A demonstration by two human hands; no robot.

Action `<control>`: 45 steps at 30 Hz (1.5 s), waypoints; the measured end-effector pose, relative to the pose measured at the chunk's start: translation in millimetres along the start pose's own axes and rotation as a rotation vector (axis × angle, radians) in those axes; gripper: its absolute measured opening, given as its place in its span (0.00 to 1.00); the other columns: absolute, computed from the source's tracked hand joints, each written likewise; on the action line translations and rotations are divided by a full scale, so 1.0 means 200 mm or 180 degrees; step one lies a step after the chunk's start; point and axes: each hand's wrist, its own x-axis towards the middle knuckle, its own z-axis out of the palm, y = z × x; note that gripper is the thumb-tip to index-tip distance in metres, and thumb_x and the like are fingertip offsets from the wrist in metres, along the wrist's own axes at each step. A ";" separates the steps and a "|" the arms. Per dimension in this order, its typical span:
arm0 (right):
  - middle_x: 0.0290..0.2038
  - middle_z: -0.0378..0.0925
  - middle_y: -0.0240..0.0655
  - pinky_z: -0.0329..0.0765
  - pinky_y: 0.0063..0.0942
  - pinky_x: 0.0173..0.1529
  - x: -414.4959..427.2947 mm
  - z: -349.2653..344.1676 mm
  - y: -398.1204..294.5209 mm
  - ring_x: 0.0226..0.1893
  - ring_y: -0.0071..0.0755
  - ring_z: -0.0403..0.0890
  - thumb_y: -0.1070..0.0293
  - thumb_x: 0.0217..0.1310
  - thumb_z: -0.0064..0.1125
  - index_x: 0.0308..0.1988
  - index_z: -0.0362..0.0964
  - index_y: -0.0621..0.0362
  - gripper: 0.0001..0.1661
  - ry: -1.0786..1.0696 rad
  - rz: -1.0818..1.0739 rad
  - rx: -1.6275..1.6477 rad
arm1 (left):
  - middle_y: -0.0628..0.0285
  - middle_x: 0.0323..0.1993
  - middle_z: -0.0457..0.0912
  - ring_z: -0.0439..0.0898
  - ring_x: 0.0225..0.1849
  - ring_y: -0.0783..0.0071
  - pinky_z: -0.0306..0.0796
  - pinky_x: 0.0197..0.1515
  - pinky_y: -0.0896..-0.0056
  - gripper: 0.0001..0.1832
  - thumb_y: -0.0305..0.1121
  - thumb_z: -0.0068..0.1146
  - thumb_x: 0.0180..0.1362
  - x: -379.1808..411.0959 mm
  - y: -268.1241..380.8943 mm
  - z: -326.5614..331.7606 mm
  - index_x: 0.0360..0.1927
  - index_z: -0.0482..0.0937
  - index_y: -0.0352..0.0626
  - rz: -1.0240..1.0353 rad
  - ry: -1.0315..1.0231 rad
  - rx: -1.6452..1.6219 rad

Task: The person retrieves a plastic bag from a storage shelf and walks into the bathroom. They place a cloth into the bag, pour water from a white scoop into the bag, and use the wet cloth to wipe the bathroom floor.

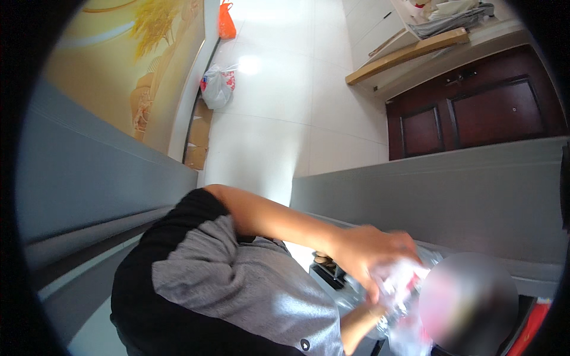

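Note:
My left hand reaches across from the upper arm and grips a crumpled clear plastic bag with red and white parts; motion blurs both. Below it, my right hand shows only in part, by the wrist and near the bag. The plastic hides its fingers. More clear plastic lies around and below the hands. Just to the right, a round blurred patch hides part of the scene.
A grey panel runs beside my hands, with a dark red door beyond. A wooden beam leans near a white cabinet. A tied plastic bag, an orange bag and cardboard are on the tiled floor.

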 end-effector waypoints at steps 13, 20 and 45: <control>0.10 0.66 0.29 0.68 0.22 0.17 0.48 1.47 0.24 0.09 0.23 0.66 0.37 0.67 0.40 0.36 0.74 0.65 0.37 -0.3452 0.3370 0.1598 | 0.66 0.29 0.80 0.74 0.31 0.83 0.69 0.36 0.76 0.13 0.36 0.49 0.65 -1.01 -0.31 -0.98 0.41 0.79 0.35 -0.3549 0.2204 -0.0095; 0.31 0.77 0.37 0.73 0.24 0.40 0.99 2.07 0.34 0.33 0.28 0.76 0.45 0.69 0.42 0.49 0.70 0.68 0.32 -0.3423 0.2642 0.2980 | 0.69 0.22 0.75 0.72 0.24 0.81 0.67 0.28 0.77 0.12 0.36 0.49 0.64 -0.90 -0.55 -1.46 0.38 0.81 0.39 -0.4148 0.1939 -0.0127; 0.32 0.79 0.40 0.75 0.30 0.41 2.87 3.23 0.95 0.32 0.37 0.78 0.80 0.55 0.55 0.43 0.80 0.56 0.16 -0.2714 -0.0474 -0.0051 | 0.71 0.19 0.74 0.57 0.12 0.85 0.49 0.14 0.82 0.13 0.40 0.45 0.62 -0.42 -2.04 -3.61 0.30 0.77 0.45 -0.2824 0.4553 -0.3293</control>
